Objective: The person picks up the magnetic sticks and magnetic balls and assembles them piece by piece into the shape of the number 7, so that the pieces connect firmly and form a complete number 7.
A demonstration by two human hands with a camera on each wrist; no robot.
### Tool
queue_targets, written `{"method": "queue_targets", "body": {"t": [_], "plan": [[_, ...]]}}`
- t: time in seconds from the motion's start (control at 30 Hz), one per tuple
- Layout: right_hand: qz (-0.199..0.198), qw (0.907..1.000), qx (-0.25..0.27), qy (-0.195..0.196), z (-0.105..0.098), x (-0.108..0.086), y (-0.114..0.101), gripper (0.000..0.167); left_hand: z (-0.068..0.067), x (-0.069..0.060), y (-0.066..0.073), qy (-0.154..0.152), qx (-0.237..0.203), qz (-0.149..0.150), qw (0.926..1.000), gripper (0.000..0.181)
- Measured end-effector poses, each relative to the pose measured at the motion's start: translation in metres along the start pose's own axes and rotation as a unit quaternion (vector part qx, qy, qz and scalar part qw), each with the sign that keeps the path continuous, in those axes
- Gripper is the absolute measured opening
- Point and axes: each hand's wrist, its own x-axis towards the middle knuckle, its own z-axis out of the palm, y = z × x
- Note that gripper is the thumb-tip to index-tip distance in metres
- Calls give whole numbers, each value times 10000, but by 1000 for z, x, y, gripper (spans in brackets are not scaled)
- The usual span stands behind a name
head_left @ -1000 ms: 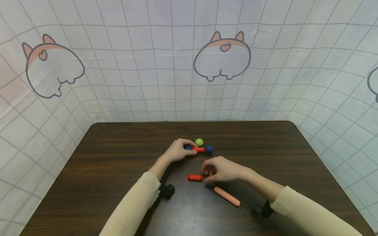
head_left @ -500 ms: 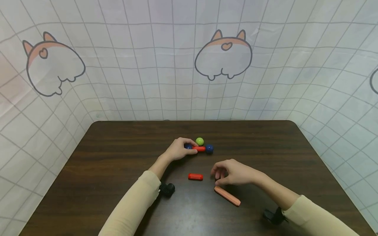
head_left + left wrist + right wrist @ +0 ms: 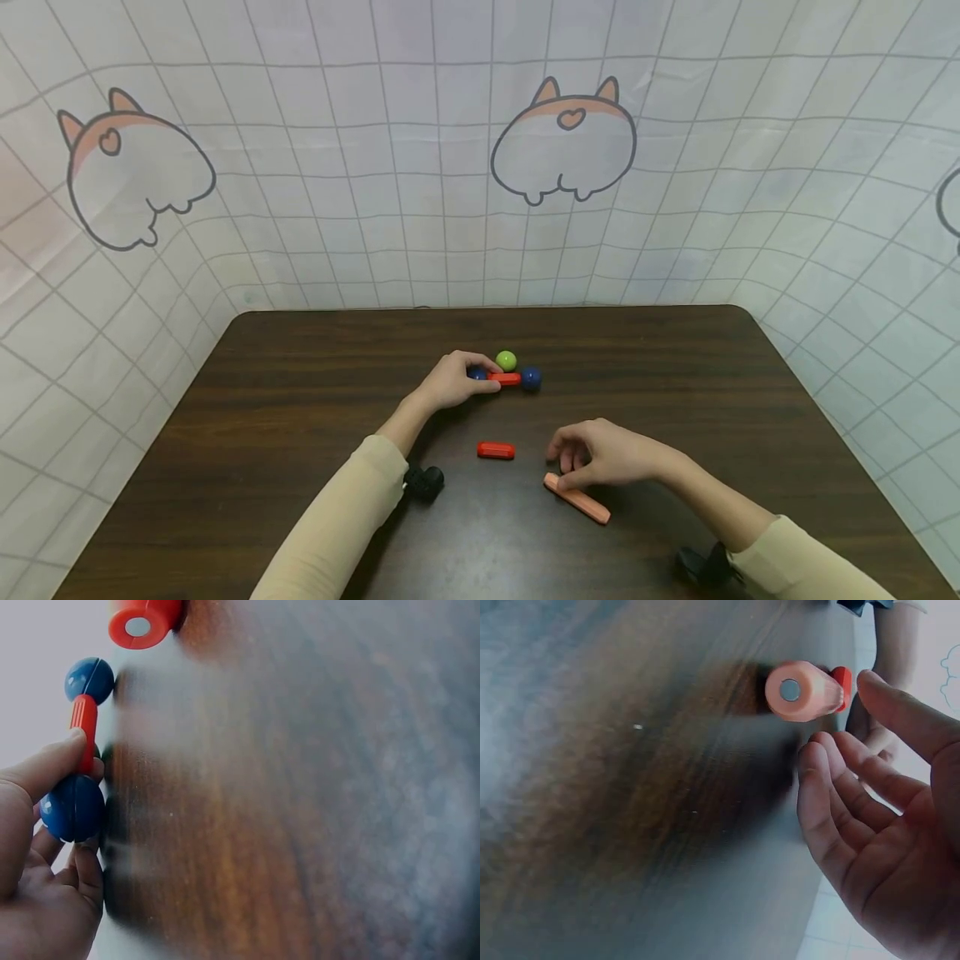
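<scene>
With thumb and fingers, my left hand (image 3: 448,382) pinches a short red rod (image 3: 507,379) that has a blue ball (image 3: 531,379) at its right end. A second blue ball (image 3: 73,808) sits at the rod's other end, beside the palm. Just behind touches or nearly touches a lime-green ball (image 3: 506,361). My right hand (image 3: 617,454) hovers at the upper end of a longer orange rod (image 3: 583,502), thumb and fingers apart on either side. In the right wrist view that orange rod (image 3: 804,691) shows a round metal disc in its end.
Another short red rod (image 3: 496,451) lies on the dark wooden table (image 3: 300,400) between the hands. Black wrist cameras, such as the left one (image 3: 425,483), stick out near the table. A white checked curtain (image 3: 420,167) surrounds the far edges.
My right hand has moved right and nearer, from beside the loose red rod to over the orange rod's upper end. The left hand keeps its hold in place.
</scene>
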Motion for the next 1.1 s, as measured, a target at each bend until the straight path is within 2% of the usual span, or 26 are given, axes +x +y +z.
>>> {"method": "queue_targets", "body": {"t": [0.33, 0.6, 0.83, 1.1], "plan": [[-59, 10000, 7, -63, 6, -7, 4, 28, 0, 0, 0, -26, -95, -24, 9999, 23], [270, 9995, 107, -148, 8, -10, 1, 28, 0, 0, 1, 0, -30, 7, 10000, 22], [249, 9995, 150, -116, 9, -10, 0, 29, -1, -1, 0, -17, 5, 26, 10000, 21], [465, 9989, -35, -43, 10, -7, 0, 19, -1, 0, 0, -14, 67, 32, 10000, 21]]}}
